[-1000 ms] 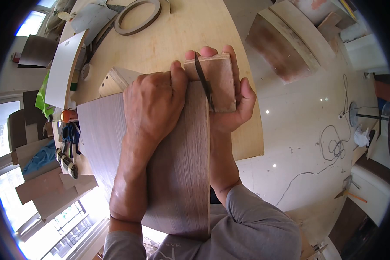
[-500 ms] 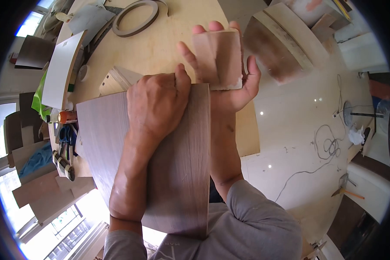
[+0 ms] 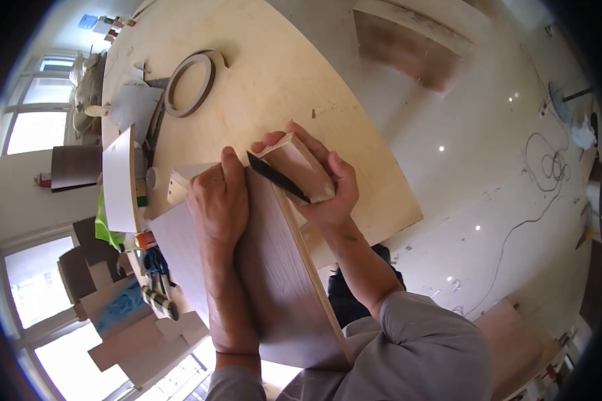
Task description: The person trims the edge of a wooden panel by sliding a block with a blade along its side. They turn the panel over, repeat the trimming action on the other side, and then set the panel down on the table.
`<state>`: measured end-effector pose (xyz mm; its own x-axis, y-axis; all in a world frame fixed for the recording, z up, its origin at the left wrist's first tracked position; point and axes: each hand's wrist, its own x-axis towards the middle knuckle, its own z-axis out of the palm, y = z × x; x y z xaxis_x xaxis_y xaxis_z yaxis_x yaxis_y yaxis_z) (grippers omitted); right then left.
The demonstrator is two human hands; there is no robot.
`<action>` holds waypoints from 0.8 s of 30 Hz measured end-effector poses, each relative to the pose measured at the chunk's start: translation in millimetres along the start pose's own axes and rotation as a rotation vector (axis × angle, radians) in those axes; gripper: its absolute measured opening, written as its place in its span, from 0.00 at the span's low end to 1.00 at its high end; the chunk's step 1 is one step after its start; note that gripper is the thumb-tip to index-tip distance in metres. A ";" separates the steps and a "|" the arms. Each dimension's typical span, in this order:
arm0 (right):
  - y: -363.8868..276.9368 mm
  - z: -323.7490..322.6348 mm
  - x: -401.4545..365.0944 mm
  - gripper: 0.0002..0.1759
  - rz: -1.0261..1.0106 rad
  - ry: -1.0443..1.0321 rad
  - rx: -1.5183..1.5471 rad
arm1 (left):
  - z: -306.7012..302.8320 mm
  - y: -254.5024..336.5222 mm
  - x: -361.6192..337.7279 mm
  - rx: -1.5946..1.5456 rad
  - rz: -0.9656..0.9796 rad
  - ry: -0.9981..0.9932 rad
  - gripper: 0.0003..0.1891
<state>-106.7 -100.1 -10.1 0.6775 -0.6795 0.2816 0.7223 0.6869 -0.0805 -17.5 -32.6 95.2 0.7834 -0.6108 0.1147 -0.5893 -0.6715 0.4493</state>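
Observation:
My left hand (image 3: 219,200) is closed over the top edge of a brown wood-grain panel (image 3: 274,267) that leans against my body, its thumb pointing up. In my right hand (image 3: 341,184), held palm up with the fingers wrapped round it, is a wooden sanding block (image 3: 301,170). A dark, thin sandpaper-like sheet (image 3: 281,179) shows along the block's side facing the panel. The block is tilted, right at the panel's pale long edge (image 3: 297,220), near its upper corner.
A roll of edge banding (image 3: 211,80) lies on the plywood table (image 3: 274,87). At the left stand a white board (image 3: 119,187) and scissors (image 3: 155,260). A cable (image 3: 505,257) trails over the floor, and a brown panel (image 3: 408,53) lies beyond the table.
My right hand has brought the block down to the panel's edge and tilted it, so its dark side shows. The view has turned, and my left hand stays on the panel.

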 end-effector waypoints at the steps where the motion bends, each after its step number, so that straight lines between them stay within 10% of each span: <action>1: 2.2 -1.5 -0.4 0.36 0.006 -0.009 0.000 | -0.1 0.5 0.3 0.002 0.017 0.008 0.26; 24: 6.6 10.7 20.2 0.36 0.003 -0.048 0.113 | 1.8 -3.5 -2.0 -0.053 0.007 -0.001 0.28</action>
<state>-89.8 -106.6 5.3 0.6706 -0.6658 0.3273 0.6978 0.7158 0.0264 -17.3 -29.7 91.8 0.7792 -0.6157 0.1170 -0.5834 -0.6444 0.4944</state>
